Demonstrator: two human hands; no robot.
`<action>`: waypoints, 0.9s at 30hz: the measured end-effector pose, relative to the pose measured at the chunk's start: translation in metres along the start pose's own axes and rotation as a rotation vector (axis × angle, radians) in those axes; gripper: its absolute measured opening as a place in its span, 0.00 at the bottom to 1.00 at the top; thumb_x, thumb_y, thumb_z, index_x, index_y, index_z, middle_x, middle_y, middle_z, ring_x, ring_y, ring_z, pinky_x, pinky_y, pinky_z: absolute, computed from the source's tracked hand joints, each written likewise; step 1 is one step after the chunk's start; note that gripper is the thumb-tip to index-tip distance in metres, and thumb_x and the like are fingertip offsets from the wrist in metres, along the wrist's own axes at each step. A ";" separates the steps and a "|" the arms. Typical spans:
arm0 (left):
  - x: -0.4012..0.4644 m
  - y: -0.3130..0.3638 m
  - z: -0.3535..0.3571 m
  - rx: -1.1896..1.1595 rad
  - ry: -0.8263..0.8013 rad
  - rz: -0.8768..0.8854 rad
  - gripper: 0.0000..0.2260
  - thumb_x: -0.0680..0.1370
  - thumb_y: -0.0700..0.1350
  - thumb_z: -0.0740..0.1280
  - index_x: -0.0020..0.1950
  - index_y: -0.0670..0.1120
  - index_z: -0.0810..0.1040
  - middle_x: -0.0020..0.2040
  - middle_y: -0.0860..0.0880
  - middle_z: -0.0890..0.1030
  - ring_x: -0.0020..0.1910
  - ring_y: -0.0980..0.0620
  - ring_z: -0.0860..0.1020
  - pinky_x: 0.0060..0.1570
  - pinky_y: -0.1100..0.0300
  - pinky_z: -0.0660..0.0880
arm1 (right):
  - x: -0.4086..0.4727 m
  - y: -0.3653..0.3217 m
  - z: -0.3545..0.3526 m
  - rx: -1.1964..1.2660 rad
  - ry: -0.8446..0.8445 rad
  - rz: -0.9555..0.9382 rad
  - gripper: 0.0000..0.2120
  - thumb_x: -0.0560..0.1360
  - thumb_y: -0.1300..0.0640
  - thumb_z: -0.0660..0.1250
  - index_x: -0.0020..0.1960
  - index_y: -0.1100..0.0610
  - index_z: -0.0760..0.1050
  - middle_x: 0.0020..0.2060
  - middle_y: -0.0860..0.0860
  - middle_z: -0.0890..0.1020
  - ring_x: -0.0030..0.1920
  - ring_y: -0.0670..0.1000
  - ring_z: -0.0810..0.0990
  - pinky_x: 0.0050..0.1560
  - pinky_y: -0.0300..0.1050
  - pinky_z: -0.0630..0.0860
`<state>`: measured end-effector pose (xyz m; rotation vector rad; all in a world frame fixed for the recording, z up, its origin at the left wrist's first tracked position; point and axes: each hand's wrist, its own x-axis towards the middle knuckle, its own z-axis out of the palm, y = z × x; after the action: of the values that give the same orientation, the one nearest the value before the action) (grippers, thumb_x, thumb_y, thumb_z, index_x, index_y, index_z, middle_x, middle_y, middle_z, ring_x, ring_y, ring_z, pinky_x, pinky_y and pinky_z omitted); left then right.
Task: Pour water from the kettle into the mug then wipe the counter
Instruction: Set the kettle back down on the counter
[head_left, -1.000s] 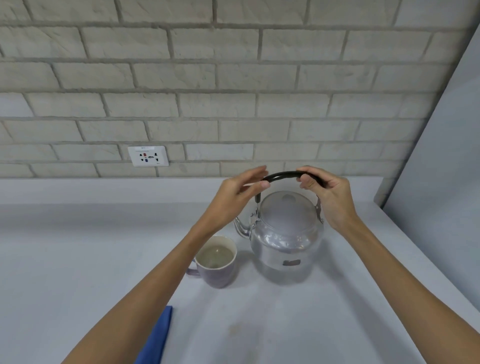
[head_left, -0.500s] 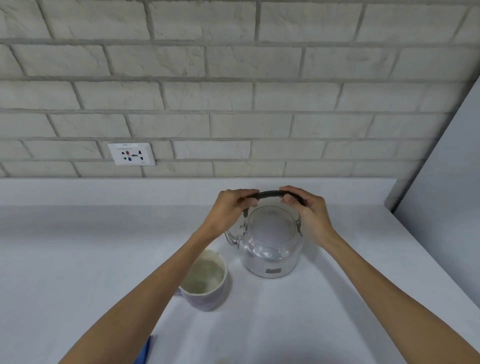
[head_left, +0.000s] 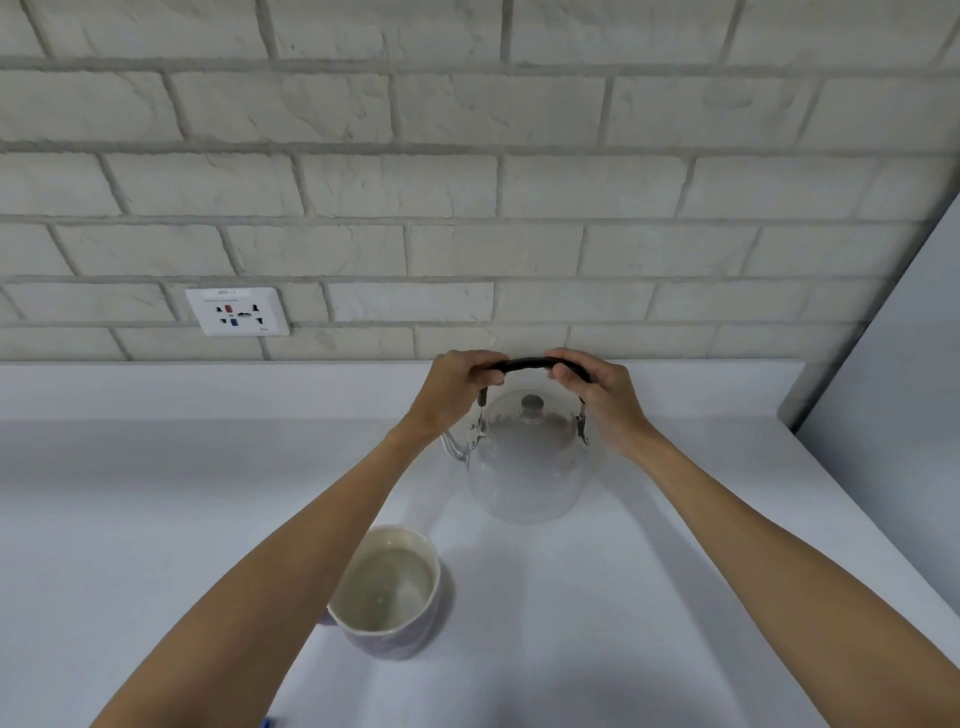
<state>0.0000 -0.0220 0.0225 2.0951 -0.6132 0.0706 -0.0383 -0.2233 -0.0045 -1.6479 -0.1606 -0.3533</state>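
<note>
A shiny metal kettle (head_left: 527, 467) with a lid knob and a black arched handle (head_left: 524, 364) stands upright at the back of the white counter (head_left: 156, 519), its spout pointing left. My left hand (head_left: 457, 389) grips the handle's left end and my right hand (head_left: 602, 400) grips its right end. In front of the kettle, to the left, sits a pale mug (head_left: 389, 592) with water in it, partly hidden by my left forearm. A sliver of blue cloth (head_left: 268, 722) shows at the bottom edge.
A pale brick wall rises behind the counter, with a white power socket (head_left: 238, 310) at the left. A grey panel (head_left: 909, 364) closes off the counter's right side.
The view has tilted up and away, so kettle and mug sit farther off. My left hand has closed fully on the handle. The blue cloth has nearly slid out of view.
</note>
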 end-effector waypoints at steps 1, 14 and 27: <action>0.002 -0.001 0.000 0.010 0.008 0.006 0.10 0.76 0.37 0.66 0.56 0.41 0.81 0.45 0.37 0.84 0.46 0.40 0.80 0.40 0.75 0.69 | 0.002 0.000 0.000 -0.006 -0.001 -0.002 0.11 0.75 0.65 0.67 0.55 0.54 0.80 0.44 0.50 0.84 0.48 0.43 0.82 0.52 0.33 0.74; 0.008 -0.006 0.005 0.035 0.035 0.024 0.11 0.76 0.37 0.66 0.59 0.40 0.79 0.49 0.40 0.84 0.43 0.43 0.79 0.40 0.81 0.67 | 0.007 0.000 -0.005 -0.080 -0.025 0.021 0.11 0.75 0.62 0.68 0.57 0.54 0.80 0.48 0.50 0.83 0.52 0.45 0.80 0.53 0.30 0.73; -0.003 0.017 -0.005 -0.018 -0.055 0.017 0.24 0.76 0.39 0.68 0.71 0.49 0.68 0.71 0.45 0.70 0.70 0.48 0.68 0.69 0.52 0.66 | 0.001 -0.049 -0.011 -0.071 -0.127 0.049 0.16 0.73 0.58 0.71 0.58 0.45 0.79 0.65 0.41 0.74 0.63 0.35 0.73 0.62 0.30 0.68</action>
<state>-0.0099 -0.0247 0.0375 2.0805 -0.6624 0.0175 -0.0536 -0.2292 0.0428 -1.7426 -0.2049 -0.2195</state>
